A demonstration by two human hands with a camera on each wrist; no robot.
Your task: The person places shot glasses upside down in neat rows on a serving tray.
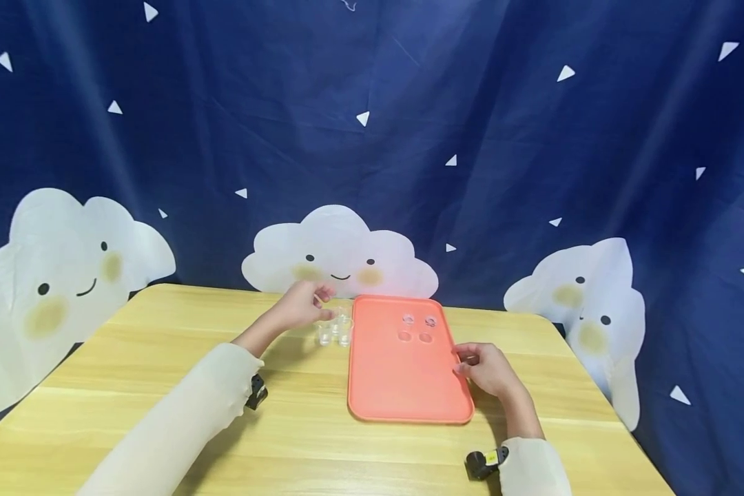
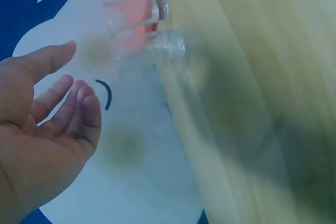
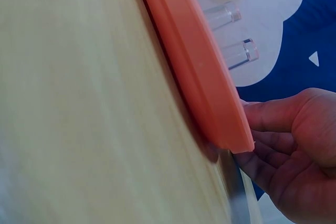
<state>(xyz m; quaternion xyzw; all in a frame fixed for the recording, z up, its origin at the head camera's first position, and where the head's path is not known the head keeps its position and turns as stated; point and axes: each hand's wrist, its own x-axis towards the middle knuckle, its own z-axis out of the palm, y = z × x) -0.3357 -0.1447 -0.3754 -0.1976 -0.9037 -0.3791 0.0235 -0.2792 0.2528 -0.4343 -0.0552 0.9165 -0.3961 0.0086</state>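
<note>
My left hand [image 1: 300,304] hovers over the table's far part, just left of the tray, its fingers loosely bent and holding nothing. Close to its fingertips stand several small clear cups [image 1: 325,335], upright with thick bases on the wood; the left wrist view shows a cup [image 2: 157,45] apart from the fingers. The orange-pink tray [image 1: 403,386] lies flat. Its right rim is pinched by my right hand [image 1: 492,370], thumb at the upper side, as the right wrist view shows. Several clear cups [image 1: 426,337] rest upside down on the tray's far right area.
A light wooden table [image 1: 285,441] carries everything. Behind it hangs a dark blue curtain [image 1: 322,89] with white clouds and small triangles. The tray's far edge sits near the table's back edge. Black wrist cameras [image 1: 483,463] are strapped on both wrists.
</note>
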